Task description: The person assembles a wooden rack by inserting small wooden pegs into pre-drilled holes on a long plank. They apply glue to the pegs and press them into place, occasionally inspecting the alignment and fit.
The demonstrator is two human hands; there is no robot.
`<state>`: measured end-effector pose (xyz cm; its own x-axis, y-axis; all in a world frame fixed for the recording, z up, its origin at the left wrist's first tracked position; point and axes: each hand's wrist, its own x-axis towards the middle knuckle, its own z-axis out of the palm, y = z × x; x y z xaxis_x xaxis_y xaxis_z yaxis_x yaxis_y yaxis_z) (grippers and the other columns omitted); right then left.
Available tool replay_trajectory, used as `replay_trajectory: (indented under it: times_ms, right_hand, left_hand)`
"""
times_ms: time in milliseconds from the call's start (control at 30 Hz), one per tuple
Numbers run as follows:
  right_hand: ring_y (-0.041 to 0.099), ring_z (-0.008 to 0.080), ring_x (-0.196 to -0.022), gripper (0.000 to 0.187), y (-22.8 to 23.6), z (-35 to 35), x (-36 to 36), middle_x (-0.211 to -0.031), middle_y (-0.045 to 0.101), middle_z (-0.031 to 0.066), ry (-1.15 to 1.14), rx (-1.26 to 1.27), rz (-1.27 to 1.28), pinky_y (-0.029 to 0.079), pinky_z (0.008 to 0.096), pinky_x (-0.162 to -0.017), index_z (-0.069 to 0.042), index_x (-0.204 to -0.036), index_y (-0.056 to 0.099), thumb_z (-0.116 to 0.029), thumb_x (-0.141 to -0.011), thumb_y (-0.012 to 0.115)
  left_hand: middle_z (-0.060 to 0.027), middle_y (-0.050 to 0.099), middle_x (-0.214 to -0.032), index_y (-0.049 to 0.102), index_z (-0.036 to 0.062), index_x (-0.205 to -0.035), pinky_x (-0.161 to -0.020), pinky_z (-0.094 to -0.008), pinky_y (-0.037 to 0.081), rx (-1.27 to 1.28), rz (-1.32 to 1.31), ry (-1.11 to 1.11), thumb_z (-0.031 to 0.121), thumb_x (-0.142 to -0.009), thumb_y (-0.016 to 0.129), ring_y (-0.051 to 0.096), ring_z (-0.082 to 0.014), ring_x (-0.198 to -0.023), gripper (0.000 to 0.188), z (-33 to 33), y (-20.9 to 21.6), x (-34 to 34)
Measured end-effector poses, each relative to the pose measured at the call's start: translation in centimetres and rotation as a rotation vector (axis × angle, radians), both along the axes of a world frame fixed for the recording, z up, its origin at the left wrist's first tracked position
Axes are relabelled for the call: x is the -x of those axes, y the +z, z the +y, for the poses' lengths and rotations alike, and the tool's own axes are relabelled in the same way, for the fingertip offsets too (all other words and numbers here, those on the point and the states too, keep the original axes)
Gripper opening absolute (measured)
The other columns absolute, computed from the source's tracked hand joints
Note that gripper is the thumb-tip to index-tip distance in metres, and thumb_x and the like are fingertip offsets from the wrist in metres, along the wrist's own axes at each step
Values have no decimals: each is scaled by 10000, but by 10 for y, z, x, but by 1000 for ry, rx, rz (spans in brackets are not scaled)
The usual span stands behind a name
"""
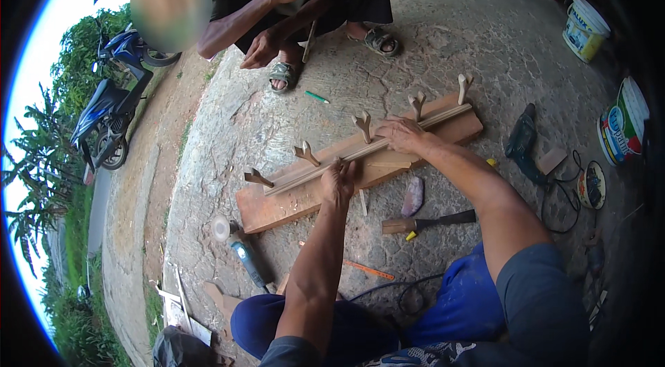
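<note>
A long wooden rack (443, 117) with several forked wooden hooks (362, 126) standing up along it lies across a thick wooden plank (273, 216). My left hand (338, 181) is closed around the near edge of the rack, left of its middle. Farther right, my right hand (404, 135) grips the rack between two hooks, fingers bent over it. Part of the rack is hidden beneath both hands. The plank rests on rough concrete.
A person (277, 14) crouches opposite. An angle grinder (242, 256) lies left of my knees. At right are a drill (524, 145) with its cord, a chisel-like tool (429, 221), a purple stone (413, 196) and buckets (623, 121). A green pencil-like stick (317, 97) lies beyond the rack.
</note>
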<state>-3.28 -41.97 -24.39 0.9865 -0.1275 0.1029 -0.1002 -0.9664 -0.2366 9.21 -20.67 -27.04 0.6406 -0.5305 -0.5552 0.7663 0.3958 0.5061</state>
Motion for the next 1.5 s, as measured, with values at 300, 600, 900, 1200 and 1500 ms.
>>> replay_trajectory:
  times_ms: [300, 600, 900, 1200, 1500]
  right_hand:
    - [507, 281, -1207, 540, -4, -9, 4, -1238, 597, 68, -7, -174, 78, 400, 371, -1066, -143, -1201, 651, -181, -686, 807]
    - [511, 268, -1191, 538, 0, -8, 6, -1167, 609, 71, -6, -247, 61, 401, 372, -1054, -171, -1213, 661, -158, -693, 801]
    - [530, 259, -1186, 566, -5, -8, 6, -1163, 615, 53, -74, -284, 97, 410, 346, -1051, -218, -1250, 654, -79, -707, 729]
    - [493, 272, -1228, 548, -5, -6, -6, -1221, 586, 73, -80, -385, 127, 378, 361, -1069, -166, -1188, 685, 12, -669, 693]
    - [677, 282, -976, 216, -8, 7, 3, -996, 702, 114, -281, -177, 47, 565, 439, -720, -74, -893, 728, -65, -696, 639]
  left_hand:
    - [-73, 602, -730, 573, 24, -962, -518, -296, 521, -330, -90, -299, 273, -961, 610, 566, -187, -541, 252, 9, 15, 10]
    - [-151, 598, -1115, 496, -16, -1297, -813, -340, 505, -371, -1079, -231, 253, -911, 661, 593, -210, -981, 500, -31, 60, 6]
    - [-113, 571, -1233, 471, 9, -1338, -947, -303, 426, -72, -1055, -459, 206, -959, 623, 529, -179, -1137, 453, -62, 49, -6]
    - [-24, 579, -940, 513, 63, -1133, -685, -227, 438, -154, -1319, -441, 195, -997, 560, 496, -87, -812, 194, -58, 44, -20]
    - [-102, 556, -1162, 426, 73, -1286, -910, -365, 465, -158, -1249, -530, 298, -1018, 498, 555, -200, -1060, 357, -60, 24, 0]
